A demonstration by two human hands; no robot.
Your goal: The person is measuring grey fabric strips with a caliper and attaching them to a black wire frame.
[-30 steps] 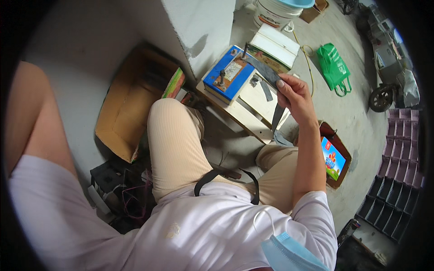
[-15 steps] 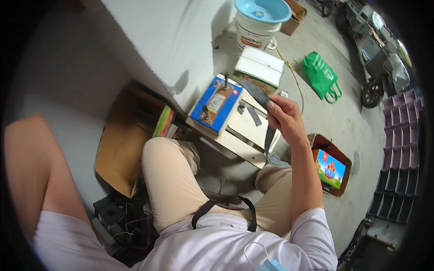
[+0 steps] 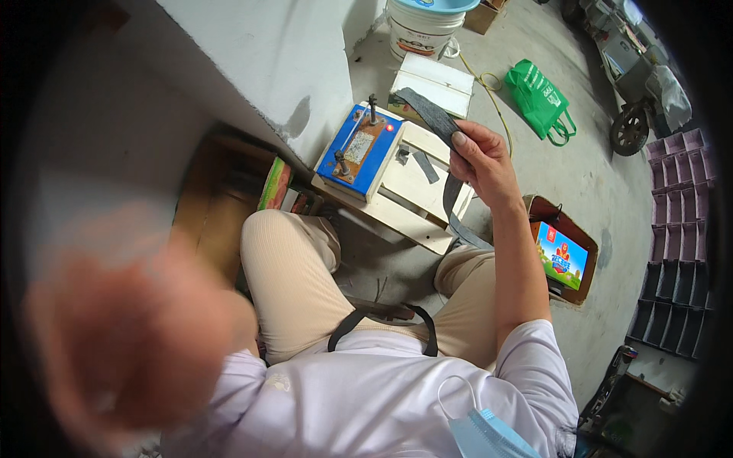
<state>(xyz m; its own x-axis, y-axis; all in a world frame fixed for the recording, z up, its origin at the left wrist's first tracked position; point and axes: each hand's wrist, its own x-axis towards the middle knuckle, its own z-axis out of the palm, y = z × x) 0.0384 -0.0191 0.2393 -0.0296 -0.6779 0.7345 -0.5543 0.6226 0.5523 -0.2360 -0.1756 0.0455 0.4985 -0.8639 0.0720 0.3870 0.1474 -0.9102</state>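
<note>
Head: rt hand [image 3: 482,160] w/ strap [image 3: 447,153]

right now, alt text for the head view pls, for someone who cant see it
Seen from above, a seated person's right hand holds up a long dark strap over a low wooden stand carrying a blue box-shaped device. The left hand is a close blur. A green bag lies on the concrete floor.

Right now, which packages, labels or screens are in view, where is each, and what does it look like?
Screen: in a brown box right of the right knee, bright blue-green picture.
Green bag: on the floor, upper right, white print.
White bucket: top centre, printed band, blue lid.
Blue-topped box: on the white stand, pale label, two posts.
</note>
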